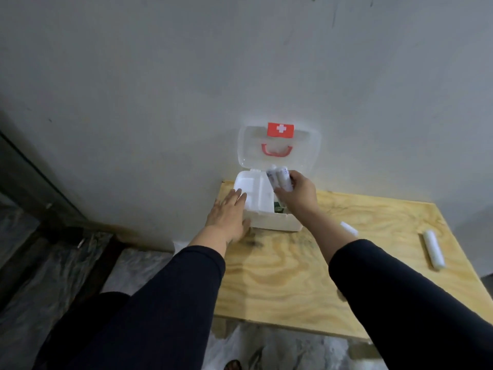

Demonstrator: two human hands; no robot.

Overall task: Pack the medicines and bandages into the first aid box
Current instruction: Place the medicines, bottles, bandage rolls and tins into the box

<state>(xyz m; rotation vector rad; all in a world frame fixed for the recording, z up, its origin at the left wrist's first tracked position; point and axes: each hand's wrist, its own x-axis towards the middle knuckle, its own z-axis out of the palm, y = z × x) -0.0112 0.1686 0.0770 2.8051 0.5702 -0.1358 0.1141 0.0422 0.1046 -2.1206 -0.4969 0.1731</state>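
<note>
The white first aid box (274, 222) stands open at the table's back left corner, its clear lid (306, 150) with a red cross and red handle leaning on the wall. A white inner tray (249, 186) fills its left side; something green shows in the right part. My right hand (300, 194) holds two white bandage rolls (280, 178) upright above the box's right side. My left hand (229, 217) lies flat against the box's left wall, fingers spread. Two more white rolls lie on the table: one (349, 228) partly behind my right forearm, one (433, 248) at the right.
The light plywood table (280, 276) stands against a grey wall (186, 76). To its left the floor is covered with a marbled sheet (53, 263), and a dark frame runs along there. The table's left edge is just beside the box.
</note>
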